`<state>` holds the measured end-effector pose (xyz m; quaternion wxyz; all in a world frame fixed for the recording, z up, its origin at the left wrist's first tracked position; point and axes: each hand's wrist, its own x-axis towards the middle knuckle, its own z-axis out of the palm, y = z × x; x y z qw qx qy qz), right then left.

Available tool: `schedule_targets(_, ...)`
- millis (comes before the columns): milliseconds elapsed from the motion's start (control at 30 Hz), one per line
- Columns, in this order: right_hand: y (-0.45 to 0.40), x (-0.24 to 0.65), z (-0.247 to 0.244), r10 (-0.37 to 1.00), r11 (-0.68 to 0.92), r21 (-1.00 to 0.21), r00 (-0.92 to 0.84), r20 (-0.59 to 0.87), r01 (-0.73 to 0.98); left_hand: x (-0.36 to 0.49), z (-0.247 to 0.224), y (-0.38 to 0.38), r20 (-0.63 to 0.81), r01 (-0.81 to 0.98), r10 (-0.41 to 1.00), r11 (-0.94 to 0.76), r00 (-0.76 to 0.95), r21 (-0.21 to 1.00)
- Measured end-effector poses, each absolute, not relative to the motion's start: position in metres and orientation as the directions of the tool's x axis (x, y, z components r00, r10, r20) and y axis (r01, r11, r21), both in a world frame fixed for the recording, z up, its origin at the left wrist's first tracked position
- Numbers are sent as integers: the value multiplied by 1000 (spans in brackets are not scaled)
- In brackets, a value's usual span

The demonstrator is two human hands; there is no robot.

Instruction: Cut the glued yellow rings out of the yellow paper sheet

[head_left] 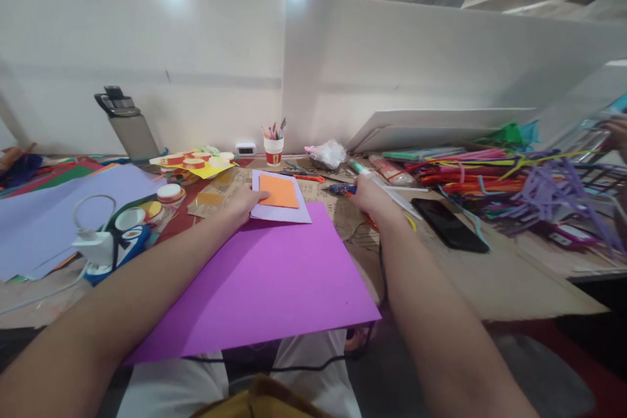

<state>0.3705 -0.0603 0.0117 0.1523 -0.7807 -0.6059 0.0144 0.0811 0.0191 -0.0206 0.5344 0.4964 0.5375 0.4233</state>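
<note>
My left hand (249, 201) is closed on the left edge of a lavender sheet (302, 213), its thumb resting on a smaller orange piece (280, 192) that lies on top. Beneath them a large purple sheet (274, 284) spreads toward my lap and hangs over the table's front edge. To the right, my right hand (368, 196) is closed round a dark blue tool (340, 189), which looks like a glue gun, its tip pointing left toward the lavender sheet. A dark cord hangs below that hand.
A black phone (449, 225) lies right of my right arm, near bundled coloured strips (470, 176). A paper cup (273, 150) of pens and scissors (311, 177) are behind. Power strip (117, 255), tape rolls (131, 218), lavender sheets (63, 215) and bottle (131, 130) stand left.
</note>
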Motion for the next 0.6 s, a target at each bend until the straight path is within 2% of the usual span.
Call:
schedule_targets(200, -57, 366, 5, 934, -325, -211, 348, 82, 922, 82, -15, 11, -109, 172, 992, 96, 68, 980)
schedule_targets(267, -56, 369, 3, 935, -325, -203, 346, 76, 924, 78, -9, 9, -110, 260, 987, 77, 115, 963)
schedule_targets(333, -56, 372, 4, 940, -315, -198, 334, 74, 928, 72, -3, 10, -105, 463, 978, 10, 180, 886)
schedule_targets(433, -57, 375, 7, 944, -306, -196, 324, 67, 932, 61, 3, 15, 8, 721, 973, -175, 229, 670)
schedule_targets(533, -58, 375, 10, 941, -313, -200, 331, 63, 928, 50, 8, 23, 149, 786, 972, -236, 183, 572)
schedule_targets(600, -58, 372, 11, 936, -317, -209, 341, 92, 925, 40, 10, 29, 227, 785, 967, -229, 116, 576)
